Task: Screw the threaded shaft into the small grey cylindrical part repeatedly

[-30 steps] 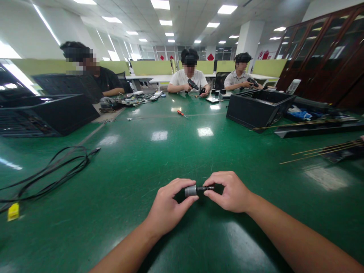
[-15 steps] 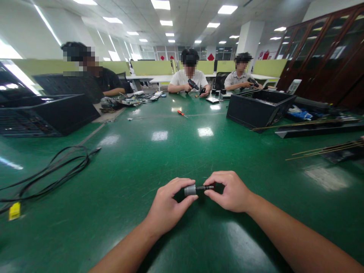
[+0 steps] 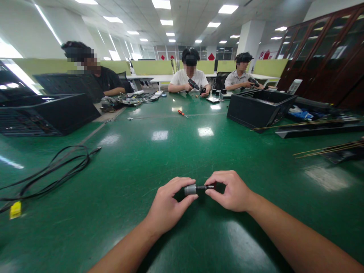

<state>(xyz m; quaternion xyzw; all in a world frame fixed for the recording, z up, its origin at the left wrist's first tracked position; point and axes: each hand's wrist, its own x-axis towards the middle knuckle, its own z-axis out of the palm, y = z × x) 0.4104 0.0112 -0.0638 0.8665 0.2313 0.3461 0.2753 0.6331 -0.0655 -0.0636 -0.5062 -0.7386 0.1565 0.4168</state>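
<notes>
On the far left of the glossy green table [image 3: 136, 151] there stands a large black box-shaped computer case [image 3: 76, 115], and nearer than it lies a loose loop of thin black cables [image 3: 54, 185], with a small bright yellow tag [image 3: 15, 210] at its near end. Behind the case sits a co-worker in a black shirt [image 3: 109, 80], and to the right of this person is a mixed pile of electronic parts [image 3: 126, 100]. In the near middle, the left hand [image 3: 167, 204] has its thumb and forefinger closed around a short grey cylinder [image 3: 190, 189]. From the right end of the cylinder comes out a thin black shaft [image 3: 201, 187], lying almost level between the two hands. Well beyond them lies a small screwdriver with an orange-red handle [image 3: 181, 113], and at the far side a co-worker in a white shirt [image 3: 176, 79] holds a black drill-shaped tool [image 3: 193, 84]. The right hand [image 3: 231, 193] pinches the shaft near its free end with thumb and forefinger. Farther to the right there is an open black rectangular box [image 3: 250, 113], and at the right edge thin brass-coloured rods [image 3: 318, 152] point to the left.
</notes>
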